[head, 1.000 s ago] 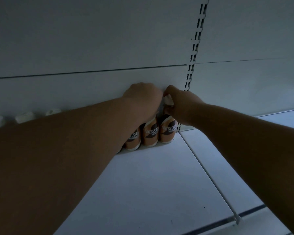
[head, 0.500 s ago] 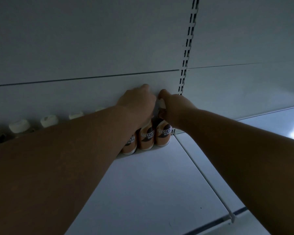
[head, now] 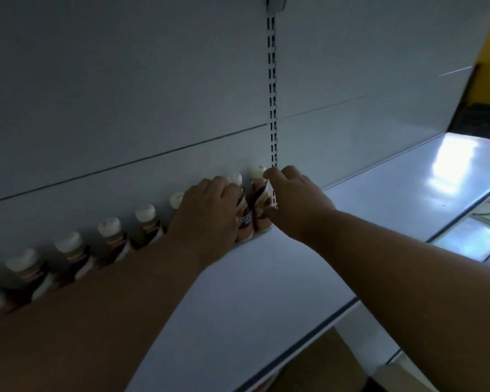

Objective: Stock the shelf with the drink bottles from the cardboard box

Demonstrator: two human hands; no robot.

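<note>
A row of several drink bottles with white caps and brown-and-orange labels [head: 111, 236] stands along the back wall of the white shelf [head: 266, 292]. My left hand [head: 210, 213] lies over the row near its right end, fingers curled on the second bottle from the right [head: 245, 222]; the bottle under the palm is hidden. My right hand [head: 294, 202] is beside the rightmost bottle [head: 259, 205], fingers spread, fingertips at its cap and thumb against its side. Both bottles stand upright on the shelf.
A slotted upright [head: 272, 94] runs down the back panel just right of the last bottle. A second shelf board [head: 408, 179] continues to the right, with a bright reflection. Something brown like cardboard [head: 317, 360] shows below the shelf's front edge.
The view has swung left and back, showing more of the bottle row. Both hands have slid down from the caps of the two right-hand bottles, and the right hand's fingers have spread.
</note>
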